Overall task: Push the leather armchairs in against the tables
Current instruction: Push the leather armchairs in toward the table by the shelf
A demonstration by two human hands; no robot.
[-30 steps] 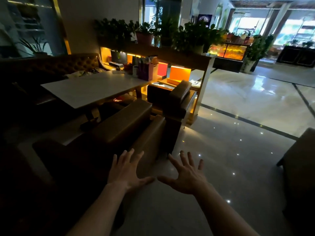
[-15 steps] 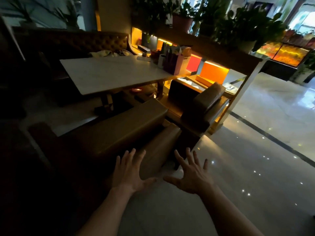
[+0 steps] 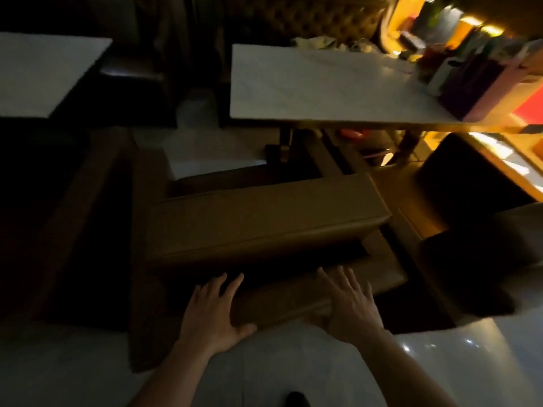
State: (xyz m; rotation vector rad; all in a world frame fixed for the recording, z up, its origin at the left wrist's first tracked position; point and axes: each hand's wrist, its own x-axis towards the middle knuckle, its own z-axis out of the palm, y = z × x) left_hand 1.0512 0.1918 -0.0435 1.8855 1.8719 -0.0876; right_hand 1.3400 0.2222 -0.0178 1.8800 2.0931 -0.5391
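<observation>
A brown leather armchair [image 3: 264, 221] stands right below me, its back towards me and its seat facing a white-topped table [image 3: 308, 89]. There is a gap of floor between the chair's front and the table. My left hand [image 3: 214, 312] has its fingers spread against the rear edge of the chair's back. My right hand [image 3: 349, 304] is also spread, its fingers lying on the same rear edge further right. Neither hand grips anything. A second, darker armchair [image 3: 470, 183] stands to the right, beside the same table.
A second white table [image 3: 44, 71] is at the far left with a dark seat beside it. A tufted bench [image 3: 323, 16] runs behind the tables. Boxes and holders [image 3: 476, 83] crowd the table's right end, by a lit orange shelf [image 3: 517, 160]. Glossy floor lies behind me.
I have stepped close and now look down on the armchair's back. Both hands went from hovering in the air to reaching the chair's rear edge.
</observation>
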